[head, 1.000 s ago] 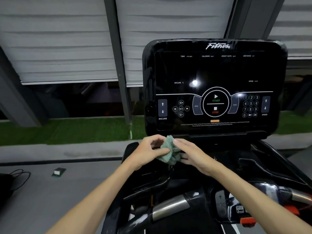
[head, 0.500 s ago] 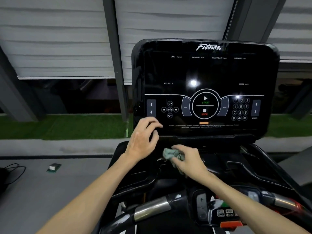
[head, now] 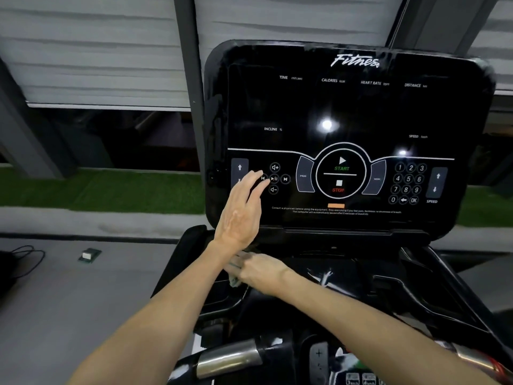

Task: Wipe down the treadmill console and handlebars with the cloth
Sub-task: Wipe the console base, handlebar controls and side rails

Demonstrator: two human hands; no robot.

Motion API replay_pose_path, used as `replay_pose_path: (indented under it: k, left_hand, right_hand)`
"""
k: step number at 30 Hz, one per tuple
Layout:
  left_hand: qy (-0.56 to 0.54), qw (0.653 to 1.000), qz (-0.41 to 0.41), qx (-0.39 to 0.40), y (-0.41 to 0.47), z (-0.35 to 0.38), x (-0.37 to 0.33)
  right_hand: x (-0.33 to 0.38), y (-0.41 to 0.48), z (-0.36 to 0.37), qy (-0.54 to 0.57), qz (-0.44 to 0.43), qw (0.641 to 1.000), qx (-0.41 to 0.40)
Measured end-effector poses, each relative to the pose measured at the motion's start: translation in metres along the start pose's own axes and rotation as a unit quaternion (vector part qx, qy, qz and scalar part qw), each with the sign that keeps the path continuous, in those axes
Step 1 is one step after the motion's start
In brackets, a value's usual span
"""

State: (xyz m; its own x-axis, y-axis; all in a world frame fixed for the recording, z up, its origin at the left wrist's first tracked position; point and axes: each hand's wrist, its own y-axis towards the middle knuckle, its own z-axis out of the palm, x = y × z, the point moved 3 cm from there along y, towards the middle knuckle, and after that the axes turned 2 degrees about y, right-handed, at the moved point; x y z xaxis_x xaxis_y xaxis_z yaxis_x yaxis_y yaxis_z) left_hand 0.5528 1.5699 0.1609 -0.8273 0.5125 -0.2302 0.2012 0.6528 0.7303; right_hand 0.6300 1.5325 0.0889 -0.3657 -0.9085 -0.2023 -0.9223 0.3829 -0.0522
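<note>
Right hand [head: 261,272] clenched around cloth [head: 234,281]

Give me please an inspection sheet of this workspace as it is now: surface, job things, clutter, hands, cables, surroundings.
Surface: treadmill console, glossy black, display dark, two light reflections.
Job's things: cloth, mostly hidden under the right hand; chrome handlebar at bottom.
Clutter: small green-and-white object on the grey floor.
Grippers: left hand open, fingers over the incline and media buttons; right hand closed on the cloth below the console.
Cables: black cable looped on the floor, far left.
Surroundings: lowered blinds, green turf strip.
</note>
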Motion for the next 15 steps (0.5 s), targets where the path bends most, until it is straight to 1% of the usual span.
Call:
replay_pose_path:
  k: [1, 2, 4, 5, 7, 9, 15]
  left_hand:
    - [0.0, 1.0, 0.002, 0.001, 0.0, 0.001, 0.0]
    - [0.001, 1.0, 0.005, 0.002, -0.001, 0.001, 0.0]
    - [-0.001, 1.0, 0.009, 0.002, -0.001, 0.002, 0.001]
    - [-0.002, 1.0, 0.01, 0.0, -0.001, 0.001, 0.001]
    - [-0.002, 1.0, 0.011, -0.001, 0.0, 0.001, 0.002]
    - [0.003, 1.0, 0.011, 0.004, -0.001, -0.001, 0.001]
    - [0.017, 1.0, 0.007, 0.01, -0.001, -0.003, -0.003]
  right_hand:
    - [-0.002, -0.002, 0.002, 0.021, 0.017, 1.0, -0.007]
    - [-0.002, -0.004, 0.005, 0.069, 0.03, 0.997, -0.001]
    - [-0.002, -0.01, 0.009, 0.122, 0.021, 0.992, 0.015]
    - [-0.003, -0.013, 0.01, 0.129, 0.023, 0.991, 0.013]
    - [-0.006, -0.02, 0.011, 0.134, 0.039, 0.99, -0.008]
    - [-0.012, -0.032, 0.013, 0.121, 0.035, 0.992, -0.026]
    - [-0.039, -0.07, 0.005, 0.107, 0.074, 0.992, -0.007]
